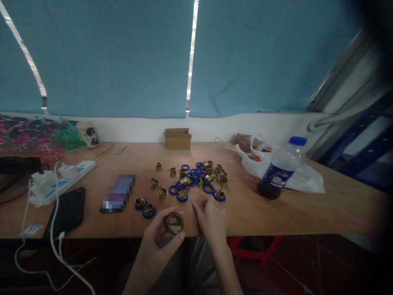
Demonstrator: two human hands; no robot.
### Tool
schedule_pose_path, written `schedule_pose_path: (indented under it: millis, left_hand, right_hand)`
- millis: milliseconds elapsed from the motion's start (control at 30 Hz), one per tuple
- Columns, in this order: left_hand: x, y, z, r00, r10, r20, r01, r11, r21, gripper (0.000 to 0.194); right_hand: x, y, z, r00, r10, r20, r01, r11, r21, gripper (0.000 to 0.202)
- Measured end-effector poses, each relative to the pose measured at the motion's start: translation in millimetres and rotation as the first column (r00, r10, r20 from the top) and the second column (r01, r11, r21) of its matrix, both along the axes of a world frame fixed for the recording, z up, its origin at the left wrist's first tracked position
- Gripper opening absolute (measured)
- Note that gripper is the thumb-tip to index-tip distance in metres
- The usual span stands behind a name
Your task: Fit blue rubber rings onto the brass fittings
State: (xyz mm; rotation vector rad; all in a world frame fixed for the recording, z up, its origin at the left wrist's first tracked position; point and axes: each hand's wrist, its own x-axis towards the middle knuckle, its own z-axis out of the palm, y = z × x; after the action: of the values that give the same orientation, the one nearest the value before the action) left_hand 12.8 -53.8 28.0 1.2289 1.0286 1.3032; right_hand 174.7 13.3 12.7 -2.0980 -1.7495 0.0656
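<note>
My left hand (162, 241) is closed around a brass ring fitting (175, 223), gripped between thumb and fingers at the table's front edge. A dark blue rim shows along the fitting's side, and its round opening faces me. To the right, my right hand (211, 219) rests low over the table with its fingers curled; whatever may be in them is hidden. Beyond both hands lie loose blue rings (208, 188) and a heap of brass fittings (219, 174). Left of the heap, two brass fittings seated in blue rings (149, 210) lie close together.
A phone (118, 193), a black device (69, 209) and a power strip (66, 182) with white cables are on the left. A small cardboard box (177, 139) stands at the back. On the right are a dark drink bottle (281, 170) and a white plastic bag (307, 176).
</note>
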Motion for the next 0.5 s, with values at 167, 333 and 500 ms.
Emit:
schedule_pose_path:
  millis: [167, 333, 500]
  left_hand:
    - [-0.4, 1.0, -1.1, 1.0, -0.001, 0.008, 0.001, 1.0, 0.017, 0.039]
    - [-1.0, 1.0, -2.4, 1.0, -0.031, -0.005, 0.031, 0.999, 0.024, 0.039]
    - [-0.9, -0.2, -0.4, 0.999, -0.035, -0.004, 0.035, 0.999, 0.013, 0.039]
  right_hand:
    - [0.6, 0.2, -1.2, 1.0, 0.009, 0.008, -0.009, 1.0, 0.01, 0.019]
    - [1.4, 0.7, -2.2, 1.0, 0.025, 0.01, -0.025, 1.0, 0.015, 0.02]
    - [4.1, 0.2, -3.0, 0.999, 0.05, -0.013, -0.05, 0.998, 0.029, 0.03]
